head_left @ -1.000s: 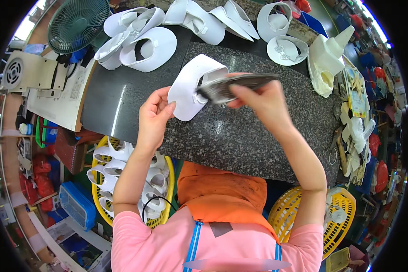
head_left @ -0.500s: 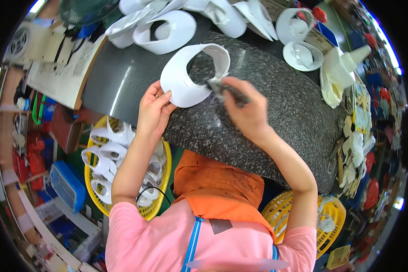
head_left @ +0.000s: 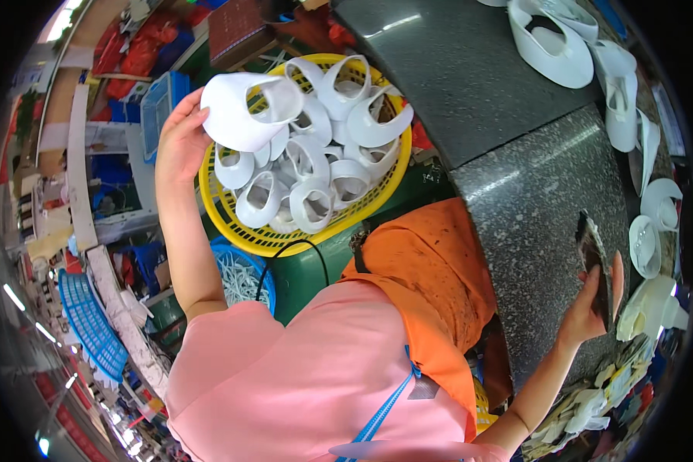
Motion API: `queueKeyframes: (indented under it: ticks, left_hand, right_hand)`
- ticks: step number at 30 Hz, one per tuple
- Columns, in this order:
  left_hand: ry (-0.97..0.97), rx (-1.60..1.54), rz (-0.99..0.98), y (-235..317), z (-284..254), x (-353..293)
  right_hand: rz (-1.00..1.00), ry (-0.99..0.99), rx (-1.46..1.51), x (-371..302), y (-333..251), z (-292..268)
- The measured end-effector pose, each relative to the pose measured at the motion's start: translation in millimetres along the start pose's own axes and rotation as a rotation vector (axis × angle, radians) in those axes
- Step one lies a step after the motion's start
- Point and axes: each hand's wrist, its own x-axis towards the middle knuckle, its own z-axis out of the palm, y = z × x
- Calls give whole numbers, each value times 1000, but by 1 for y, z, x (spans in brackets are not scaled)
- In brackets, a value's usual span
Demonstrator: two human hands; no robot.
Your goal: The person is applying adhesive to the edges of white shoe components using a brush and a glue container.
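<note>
My left hand (head_left: 183, 138) pinches the brim edge of a white visor-shaped piece (head_left: 235, 112). That piece is over the far left part of a yellow plastic basket (head_left: 273, 248), and I cannot tell whether it touches those inside. Several similar white pieces (head_left: 309, 159) lie heaped in the basket. Off to the right, my right hand (head_left: 586, 308) is closed around a dark, flat tool (head_left: 594, 266) with a whitish, frayed-looking edge; its exact kind is unclear. The tool is above the speckled dark stone worktop (head_left: 539, 192).
More white visor pieces (head_left: 550, 50) line the far right side of the worktop. A white bottle (head_left: 650, 308) and scraps (head_left: 585, 412) are at the right. Beside my left arm stand a blue basket of white strips (head_left: 242, 277) and a blue bin (head_left: 161, 112).
My view has turned left. The left hand has carried the visor piece from above the worktop to over the yellow basket. My right hand, still holding the tool, has come away from the piece.
</note>
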Motion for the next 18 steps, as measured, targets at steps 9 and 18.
queueKeyframes:
  ticks: [9,18]
  left_hand:
    - [120,-446,132,-144,-115,-7]
    - [443,1647,-446,-235,-113,-28]
  right_hand:
    - [-132,22,-143,4,-9,0]
    - [-5,-70,-80,-4,-18,-15]
